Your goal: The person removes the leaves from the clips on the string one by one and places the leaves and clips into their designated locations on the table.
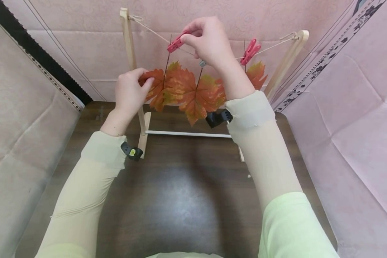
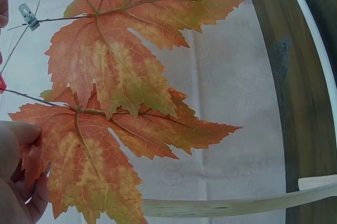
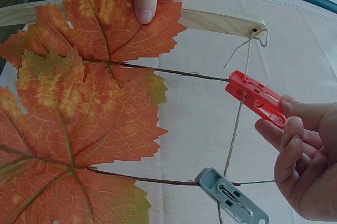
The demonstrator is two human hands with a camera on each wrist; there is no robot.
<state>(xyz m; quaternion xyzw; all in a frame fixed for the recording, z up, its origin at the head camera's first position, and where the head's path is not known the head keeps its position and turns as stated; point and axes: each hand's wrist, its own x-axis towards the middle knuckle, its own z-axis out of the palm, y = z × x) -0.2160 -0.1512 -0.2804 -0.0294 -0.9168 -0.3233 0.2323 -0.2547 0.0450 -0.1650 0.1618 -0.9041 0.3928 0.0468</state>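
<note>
Above a dark wooden bench (image 1: 177,200), a string (image 1: 151,30) is running between a left post (image 1: 128,39) and a right post (image 1: 287,62), both of pale wood. Three orange autumn leaves are hanging along it by their thin dark stems, each stem reaching up to a clip.

At the left end, a person's left hand (image 1: 130,91) is pinching the outer edge of the left leaf (image 1: 156,93) between thumb and fingers. Up at the string, the right hand (image 1: 211,43) is grasping the handle end of the left clip (image 1: 175,43), a red one, with thumb and fingertips. This clip is crossing the string, and the leaf's stem is meeting its jaw end; how firmly it is biting, I cannot tell.

Just beside it, the middle leaf (image 1: 198,96) is overlapping the left leaf, its stem leading up to a grey clip (image 1: 202,63) on the string. Farther right, the right clip (image 1: 250,52), also red, is sitting on the string above the right leaf (image 1: 257,75), which the right forearm is partly hiding.

Lower down, a white rod (image 1: 188,134) is spanning the stand's base. Pale sleeves are covering both arms, and a black band is showing at each cuff. Pinkish cloth (image 1: 358,125) is enclosing the back and sides.
</note>
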